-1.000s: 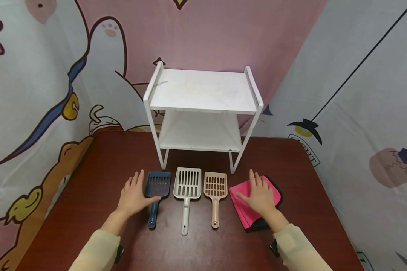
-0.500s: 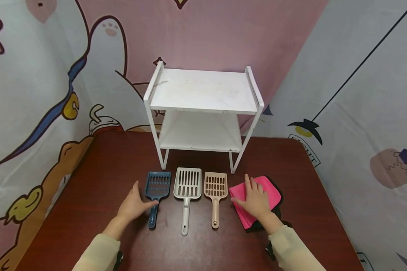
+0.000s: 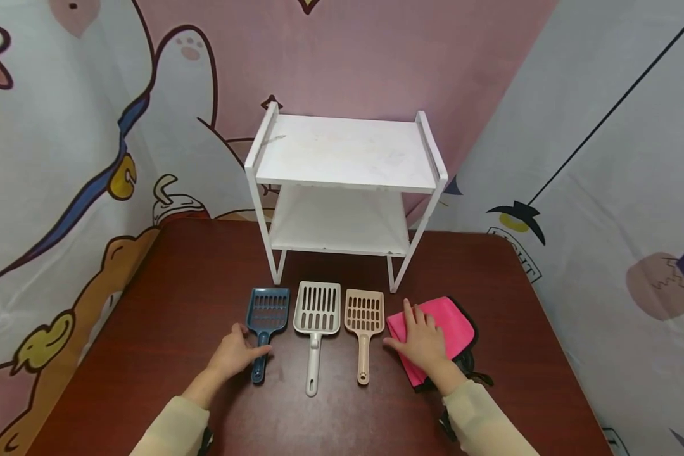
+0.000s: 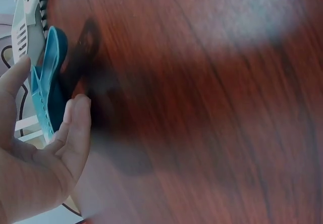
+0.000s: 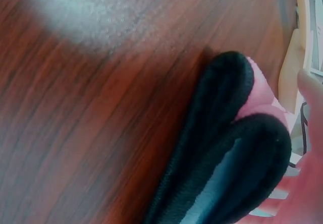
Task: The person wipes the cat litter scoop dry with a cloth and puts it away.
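A blue cat litter scoop [image 3: 269,306] lies at the left of a row, with my left hand [image 3: 232,354] beside its handle. The thumb reaches over the handle while the other fingers stay on its left. In the left wrist view the scoop's handle [image 4: 54,45] shows between spread thumb and fingers. A white litter scoop [image 3: 317,308] and a beige litter scoop [image 3: 364,308] lie to its right. My right hand [image 3: 424,345] is spread over a folded pink cloth [image 3: 455,326] with black edging. The cloth's thick black folds [image 5: 247,158] fill the middle of the right wrist view.
Behind the scoops stands a white two-tier shelf [image 3: 344,152] on the dark red-brown table [image 3: 205,266]. A printed cartoon backdrop [image 3: 462,50] hangs behind and along both sides. A dark cord loop [image 3: 481,378] sticks out from the cloth's right side.
My left hand has come down and right toward the blue scoop's handle, its fingers bending more. My right hand has shifted left and slightly nearer over the pink cloth. Scoops and cloth stay put.
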The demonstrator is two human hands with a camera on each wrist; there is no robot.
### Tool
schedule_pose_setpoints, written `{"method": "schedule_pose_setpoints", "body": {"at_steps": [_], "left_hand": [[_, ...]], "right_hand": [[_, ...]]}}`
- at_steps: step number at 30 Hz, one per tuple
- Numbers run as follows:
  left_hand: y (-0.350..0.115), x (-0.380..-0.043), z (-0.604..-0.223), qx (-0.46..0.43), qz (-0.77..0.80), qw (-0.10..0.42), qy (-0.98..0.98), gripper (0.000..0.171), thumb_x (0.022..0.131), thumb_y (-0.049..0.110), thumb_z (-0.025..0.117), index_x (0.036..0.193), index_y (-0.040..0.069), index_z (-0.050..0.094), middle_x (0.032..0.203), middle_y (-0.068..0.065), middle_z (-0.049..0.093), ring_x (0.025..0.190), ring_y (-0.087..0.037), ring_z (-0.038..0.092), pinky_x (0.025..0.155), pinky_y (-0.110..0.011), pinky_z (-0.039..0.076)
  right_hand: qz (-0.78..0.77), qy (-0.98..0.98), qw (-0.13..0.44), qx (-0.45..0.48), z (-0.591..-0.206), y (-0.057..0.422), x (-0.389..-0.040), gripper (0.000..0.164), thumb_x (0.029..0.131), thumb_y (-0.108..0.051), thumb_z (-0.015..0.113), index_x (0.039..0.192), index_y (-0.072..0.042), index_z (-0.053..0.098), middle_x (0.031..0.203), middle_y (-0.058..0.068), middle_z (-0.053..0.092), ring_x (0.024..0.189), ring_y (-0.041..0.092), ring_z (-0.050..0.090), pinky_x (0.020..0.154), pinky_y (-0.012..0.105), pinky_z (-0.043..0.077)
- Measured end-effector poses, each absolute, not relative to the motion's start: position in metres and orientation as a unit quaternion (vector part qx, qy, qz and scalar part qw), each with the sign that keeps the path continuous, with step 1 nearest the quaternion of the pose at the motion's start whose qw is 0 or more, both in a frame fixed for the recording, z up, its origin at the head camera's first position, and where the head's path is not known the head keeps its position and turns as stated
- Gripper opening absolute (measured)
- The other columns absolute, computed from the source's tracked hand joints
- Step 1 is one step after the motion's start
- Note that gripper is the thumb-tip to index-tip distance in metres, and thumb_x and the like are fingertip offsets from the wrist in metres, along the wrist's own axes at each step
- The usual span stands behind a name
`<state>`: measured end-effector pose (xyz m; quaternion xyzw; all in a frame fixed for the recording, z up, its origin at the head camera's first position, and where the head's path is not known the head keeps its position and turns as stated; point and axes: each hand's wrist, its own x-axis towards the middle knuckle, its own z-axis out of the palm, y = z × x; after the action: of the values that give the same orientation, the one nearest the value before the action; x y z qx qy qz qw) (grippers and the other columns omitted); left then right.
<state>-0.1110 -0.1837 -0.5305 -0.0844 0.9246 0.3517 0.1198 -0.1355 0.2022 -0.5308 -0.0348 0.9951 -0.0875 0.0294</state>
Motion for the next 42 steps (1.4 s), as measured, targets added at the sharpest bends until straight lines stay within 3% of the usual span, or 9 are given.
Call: {"method": "schedule_pose_setpoints", "body": {"at_steps": [8,14,21,24,27,31,36,39,42], "left_hand": [[-0.179,-0.110,-0.533,-0.057,0.333,0.119,0.934,0.035,0.078,0.026,0.074,0.089,-0.001,0.055,0.065,-0.002,0.055,0.054,-0.010,0.047,0.052,-0.024,0.038],[-0.179,-0.108,-0.535,-0.059,0.364,0.121,0.921,0.018,0.085,0.015,0.062,0.091,0.002,0.052,0.062,-0.002,0.053,0.049,-0.011,0.047,0.046,-0.025,0.038],[-0.181,-0.109,-0.527,-0.052,0.413,0.094,0.904,0.020,0.092,0.011,0.054,0.104,-0.004,0.050,0.075,-0.009,0.058,0.059,-0.016,0.051,0.052,-0.028,0.044],[-0.184,-0.109,-0.520,-0.037,0.402,0.065,0.912,0.023,0.091,0.010,0.054,0.106,-0.007,0.051,0.081,-0.012,0.059,0.069,-0.018,0.051,0.061,-0.029,0.042],[-0.186,-0.109,-0.516,-0.039,0.403,0.068,0.912,0.024,0.092,0.010,0.054,0.108,-0.007,0.050,0.084,-0.012,0.059,0.072,-0.019,0.051,0.063,-0.029,0.041],[-0.188,-0.108,-0.511,-0.042,0.418,0.081,0.904,0.023,0.094,0.012,0.052,0.110,-0.005,0.050,0.081,-0.010,0.056,0.068,-0.016,0.048,0.061,-0.027,0.039],[-0.189,-0.107,-0.506,-0.034,0.453,0.075,0.888,0.021,0.097,0.015,0.048,0.105,-0.004,0.053,0.073,-0.007,0.052,0.058,-0.011,0.043,0.055,-0.023,0.036],[-0.189,-0.108,-0.503,-0.019,0.466,0.070,0.882,0.022,0.099,0.016,0.045,0.095,-0.004,0.055,0.064,-0.003,0.047,0.051,-0.007,0.038,0.050,-0.021,0.034],[-0.189,-0.109,-0.500,-0.002,0.469,0.066,0.881,0.024,0.099,0.013,0.044,0.083,-0.002,0.054,0.058,0.001,0.040,0.046,-0.005,0.032,0.046,-0.020,0.030]], "right_hand": [[-0.046,0.997,0.032,-0.043,-0.537,0.199,-0.137,0.088,0.077,-0.056,0.066,0.144,-0.010,0.034,0.136,0.020,0.045,0.119,0.042,0.042,0.083,0.058,0.043],[-0.029,0.998,0.023,-0.049,-0.538,0.197,-0.137,0.062,0.081,-0.037,0.069,0.134,-0.011,0.050,0.129,0.017,0.052,0.113,0.041,0.046,0.079,0.056,0.045],[-0.112,0.992,0.000,-0.059,-0.530,0.206,-0.142,0.042,0.084,-0.008,0.063,0.125,-0.003,0.057,0.122,0.019,0.060,0.103,0.039,0.059,0.074,0.049,0.052],[-0.187,0.981,0.007,-0.057,-0.523,0.216,-0.145,0.043,0.085,-0.001,0.057,0.128,0.000,0.054,0.117,0.021,0.062,0.081,0.031,0.063,0.065,0.040,0.052],[-0.269,0.962,0.020,-0.045,-0.516,0.228,-0.147,0.045,0.086,0.002,0.052,0.131,0.000,0.051,0.089,0.020,0.064,0.054,0.018,0.049,0.052,0.028,0.042],[-0.360,0.932,0.026,-0.022,-0.505,0.245,-0.147,0.045,0.087,0.004,0.050,0.132,0.000,0.050,0.061,0.005,0.040,0.043,0.005,0.030,0.046,0.021,0.032],[-0.444,0.895,0.048,-0.002,-0.487,0.259,-0.145,0.044,0.090,0.000,0.050,0.134,-0.003,0.048,0.093,0.020,0.055,0.048,0.004,0.040,0.050,0.021,0.040],[-0.482,0.873,0.078,0.016,-0.477,0.265,-0.144,0.044,0.094,-0.005,0.049,0.138,-0.006,0.045,0.125,0.024,0.050,0.064,0.011,0.051,0.058,0.023,0.046],[-0.501,0.860,0.097,0.021,-0.468,0.269,-0.144,0.044,0.096,-0.008,0.047,0.140,-0.008,0.042,0.133,0.022,0.046,0.083,0.016,0.051,0.067,0.022,0.047]]}}
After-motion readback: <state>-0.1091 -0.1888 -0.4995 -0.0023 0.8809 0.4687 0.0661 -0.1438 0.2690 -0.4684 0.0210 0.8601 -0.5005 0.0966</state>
